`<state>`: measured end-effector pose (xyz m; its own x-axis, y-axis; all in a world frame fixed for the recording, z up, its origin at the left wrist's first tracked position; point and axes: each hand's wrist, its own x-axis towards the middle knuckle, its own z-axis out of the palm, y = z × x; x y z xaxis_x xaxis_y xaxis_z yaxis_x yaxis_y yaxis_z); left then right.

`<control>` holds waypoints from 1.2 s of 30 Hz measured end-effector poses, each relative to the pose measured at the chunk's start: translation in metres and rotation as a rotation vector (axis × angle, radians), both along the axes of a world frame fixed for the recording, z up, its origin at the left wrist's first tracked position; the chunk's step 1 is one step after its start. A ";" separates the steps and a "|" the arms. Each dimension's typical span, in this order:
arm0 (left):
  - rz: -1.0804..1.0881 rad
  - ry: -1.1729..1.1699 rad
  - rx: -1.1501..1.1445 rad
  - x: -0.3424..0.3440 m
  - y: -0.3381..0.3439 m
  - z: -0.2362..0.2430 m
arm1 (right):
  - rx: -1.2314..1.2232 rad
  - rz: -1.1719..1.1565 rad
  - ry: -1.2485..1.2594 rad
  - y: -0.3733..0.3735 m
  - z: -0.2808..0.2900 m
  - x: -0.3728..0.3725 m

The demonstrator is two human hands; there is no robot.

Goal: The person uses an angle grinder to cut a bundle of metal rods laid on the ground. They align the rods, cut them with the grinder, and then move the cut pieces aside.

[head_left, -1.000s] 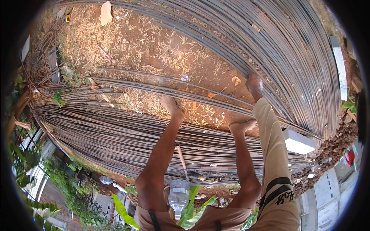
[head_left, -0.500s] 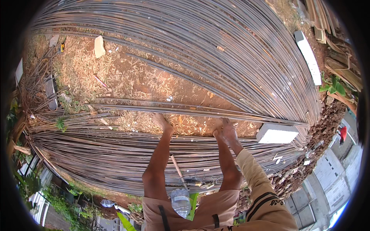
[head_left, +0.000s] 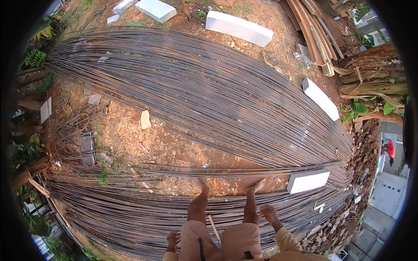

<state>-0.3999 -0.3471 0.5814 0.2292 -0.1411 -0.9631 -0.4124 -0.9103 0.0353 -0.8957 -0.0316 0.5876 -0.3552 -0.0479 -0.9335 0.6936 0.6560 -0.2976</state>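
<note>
Hanging empty: both hands (head_left: 271, 214) over rebar (head_left: 130, 213)

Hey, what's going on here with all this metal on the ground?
A person stands barefoot on a long bundle of steel rods laid on bare earth, feet at its far edge. Both hands hang empty beside the thighs: the left hand and the right hand grip nothing. A second, larger bundle of rods lies beyond, with white blocks around it and stacked planks at the far side.
</note>
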 end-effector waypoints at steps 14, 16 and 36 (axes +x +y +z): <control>-0.997 0.121 -0.372 0.032 0.001 -0.034 | 0.075 -0.034 0.176 0.004 0.119 -0.010; -0.087 0.090 0.044 -0.002 -0.020 -0.021 | 0.105 0.024 0.235 0.008 0.142 -0.018; 0.358 0.089 -0.231 -0.276 -0.222 -0.026 | 0.330 1.223 0.190 -0.081 0.127 -0.312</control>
